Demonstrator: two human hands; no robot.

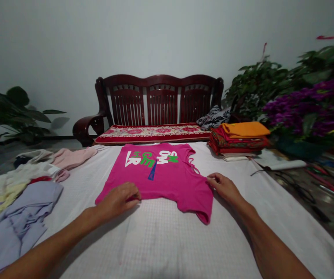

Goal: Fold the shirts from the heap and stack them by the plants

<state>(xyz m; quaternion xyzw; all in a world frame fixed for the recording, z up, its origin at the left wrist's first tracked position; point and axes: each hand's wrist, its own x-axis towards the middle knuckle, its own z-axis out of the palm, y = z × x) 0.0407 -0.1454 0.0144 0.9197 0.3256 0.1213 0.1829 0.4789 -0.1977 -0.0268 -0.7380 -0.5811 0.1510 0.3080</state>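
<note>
A magenta T-shirt lies spread sideways on the white cloth, its neck towards the right and its hem towards the left. White, green and blue print shows on its front. My left hand is at the near side edge, fingers curled together and closed on the fabric by the hem end. At the shoulder by the neckline, my right hand pinches the shirt between thumb and fingers. The near sleeve hangs towards me, flat on the cloth, while the far sleeve lies partly out of sight.
The white cloth covers the surface. Loose clothes, including a lavender garment and a pink one, lie at left. A folded red-and-orange stack stands at back right. Beyond are a wooden bench, purple flowers and black cables.
</note>
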